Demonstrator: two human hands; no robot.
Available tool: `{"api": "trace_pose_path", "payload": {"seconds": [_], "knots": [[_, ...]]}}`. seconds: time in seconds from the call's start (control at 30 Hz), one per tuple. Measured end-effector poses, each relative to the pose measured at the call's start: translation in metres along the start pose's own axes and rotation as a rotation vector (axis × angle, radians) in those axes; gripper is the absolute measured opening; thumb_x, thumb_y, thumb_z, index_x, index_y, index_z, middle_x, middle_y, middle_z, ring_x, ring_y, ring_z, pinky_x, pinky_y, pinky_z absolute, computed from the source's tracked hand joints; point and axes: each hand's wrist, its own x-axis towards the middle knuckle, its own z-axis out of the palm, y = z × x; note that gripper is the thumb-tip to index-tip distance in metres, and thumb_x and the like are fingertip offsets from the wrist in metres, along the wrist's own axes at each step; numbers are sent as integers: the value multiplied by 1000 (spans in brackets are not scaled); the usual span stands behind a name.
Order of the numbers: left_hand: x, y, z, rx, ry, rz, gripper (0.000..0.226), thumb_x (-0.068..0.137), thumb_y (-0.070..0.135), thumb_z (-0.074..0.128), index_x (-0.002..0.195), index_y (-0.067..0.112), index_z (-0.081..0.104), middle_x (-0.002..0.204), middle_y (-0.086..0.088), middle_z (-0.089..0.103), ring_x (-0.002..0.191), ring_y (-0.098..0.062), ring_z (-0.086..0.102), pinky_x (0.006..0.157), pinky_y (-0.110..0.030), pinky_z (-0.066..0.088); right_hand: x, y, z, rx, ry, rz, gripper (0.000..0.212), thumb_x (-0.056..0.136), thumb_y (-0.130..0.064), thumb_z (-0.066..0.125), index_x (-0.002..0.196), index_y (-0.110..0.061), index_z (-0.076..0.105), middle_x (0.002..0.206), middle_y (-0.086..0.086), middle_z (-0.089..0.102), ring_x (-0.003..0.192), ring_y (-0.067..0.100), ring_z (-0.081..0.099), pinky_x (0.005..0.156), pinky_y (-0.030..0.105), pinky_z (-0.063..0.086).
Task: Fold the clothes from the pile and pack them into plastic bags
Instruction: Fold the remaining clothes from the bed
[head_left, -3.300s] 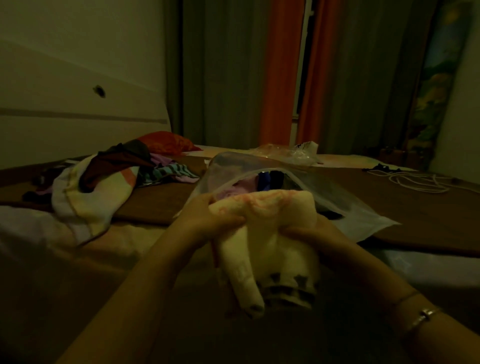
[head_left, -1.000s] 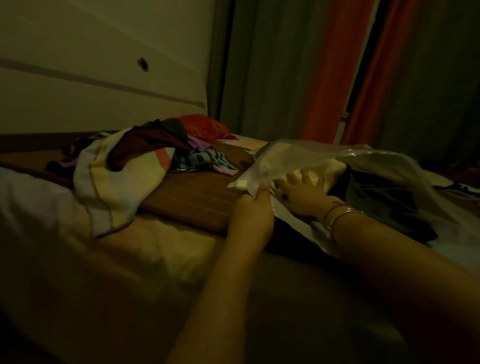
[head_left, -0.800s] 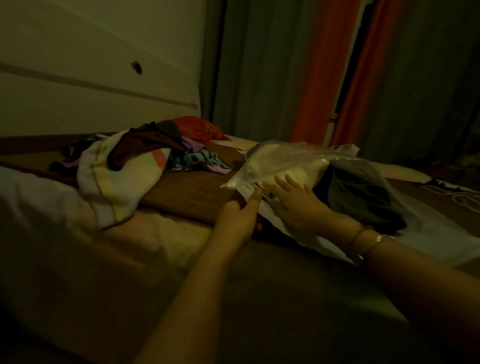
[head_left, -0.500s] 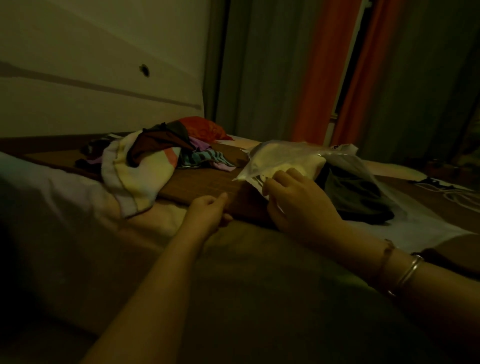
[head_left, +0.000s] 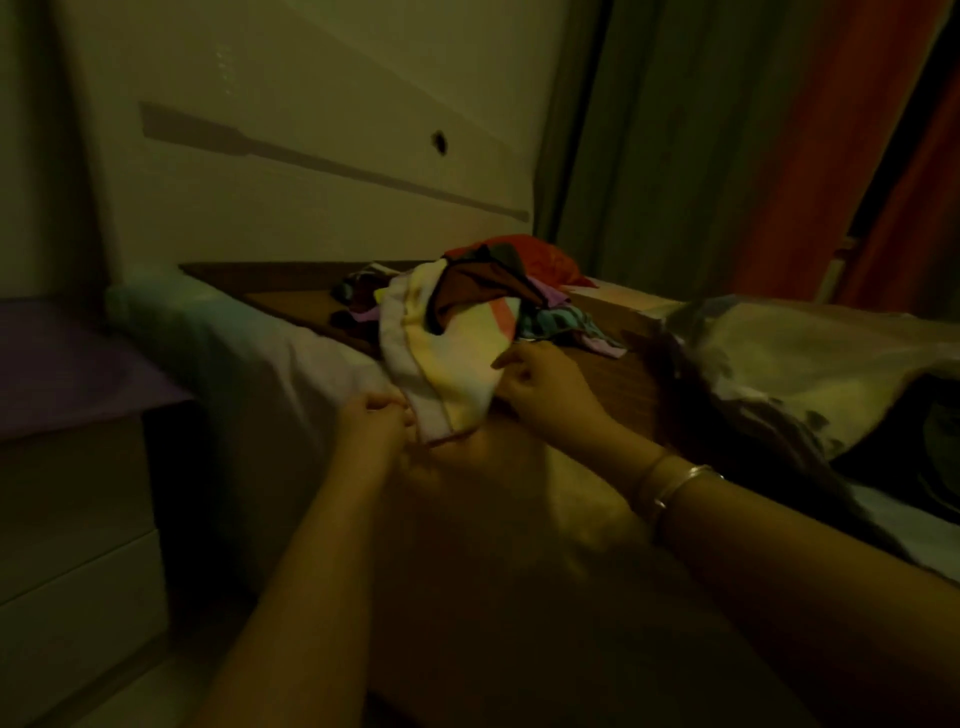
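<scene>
Pale, soft cloth (head_left: 447, 374) with pastel stripes hangs off the near end of the pile (head_left: 467, 301) on the bed (head_left: 291, 353), drooping over the mattress edge. It looks light and limp, likely to sag and slide rather than hold a shape, so a judgement is to take it by its hem or two corners and lift it clear before spreading it flat. At its lower corner the left hand (head_left: 371, 421) has its grip curled, apparently pinching the hem, though the dim light leaves the contact unsure. Just right of the cloth, the right hand (head_left: 545, 387) reaches its edge with fingers bent; whether its grip holds fabric I cannot tell. Further right lies the plastic bag (head_left: 810, 364), already stuffed with light and dark garments, its outline smeared by blur and cut off by the frame. Garments deeper in the pile are too tangled and dark to separate.
</scene>
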Motion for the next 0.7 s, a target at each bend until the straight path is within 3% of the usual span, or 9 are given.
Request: {"api": "trace_pose_path", "payload": {"seconds": [0.07, 0.13, 0.27, 0.33, 0.4, 0.43, 0.5, 0.6, 0.7], "knots": [[20, -4, 1, -55, 34, -48, 26, 97, 3, 44, 118, 5, 59, 104, -14, 63, 66, -18, 51, 50, -24, 45, 31, -7, 15, 158, -28, 50, 32, 94, -12, 45, 124, -18, 55, 116, 18, 56, 94, 37, 56, 69, 35, 46], [35, -15, 9, -110, 44, -99, 25, 97, 5, 43, 117, 8, 59, 108, -15, 62, 71, -20, 51, 64, -27, 51, 64, -11, 33, 238, -47, 64, 37, 97, -14, 43, 133, -17, 50, 129, 12, 53, 112, 32, 53, 85, 34, 44], [52, -36, 29, -122, 2, -17, 24, 90, -2, 50, 97, 15, 65, 109, -20, 64, 85, -30, 57, 72, -34, 43, 126, -8, 70, 221, -141, 98, 38, 100, -28, 38, 135, -20, 50, 141, 9, 48, 126, 30, 45, 107, 45, 35], [58, -39, 34, -134, 5, -35, 28, 88, 2, 52, 86, 26, 65, 109, -15, 65, 94, -35, 60, 78, -36, 48, 142, -7, 79, 208, -187, 146, 36, 101, -25, 36, 130, -11, 53, 137, 15, 50, 114, 26, 52, 102, 37, 39], [60, -38, 36, -115, 11, -45, 29, 87, 6, 52, 77, 31, 63, 108, -11, 66, 98, -34, 60, 88, -41, 51, 148, -8, 80, 314, -135, 199, 35, 100, -14, 38, 127, 3, 52, 122, 21, 57, 80, 11, 54, 71, 17, 45], [59, -37, 36, -114, 10, -46, 28, 87, 8, 53, 76, 32, 62, 109, -9, 66, 99, -33, 60, 91, -44, 51, 145, -10, 76, 395, -92, 225, 34, 99, -12, 40, 125, 7, 53, 107, 17, 62, 69, 7, 49, 60, 14, 41], [52, -32, 37, -91, 4, -39, 23, 89, 11, 52, 82, 31, 63, 112, -8, 65, 101, -31, 59, 93, -46, 50, 130, -12, 60, 559, 38, 277, 33, 99, -12, 42, 120, 6, 58, 82, 4, 56, 69, 9, 49, 62, 18, 42], [32, -19, 39, -41, 4, -10, 19, 94, 14, 48, 105, 24, 60, 114, -9, 61, 101, -30, 56, 91, -42, 49, 81, -19, 24, 725, 156, 230, 29, 100, -14, 41, 98, -1, 67, 89, -1, 58, 83, 11, 55, 68, 20, 48], [1, 3, 42, 2, 1, 67, 29, 96, 19, 46, 123, 23, 54, 115, -9, 58, 99, -27, 55, 88, -39, 48, 16, -29, -18, 733, 207, 111, 32, 100, -19, 45, 79, -8, 65, 79, -1, 61, 74, 5, 59, 63, 12, 48]]}}
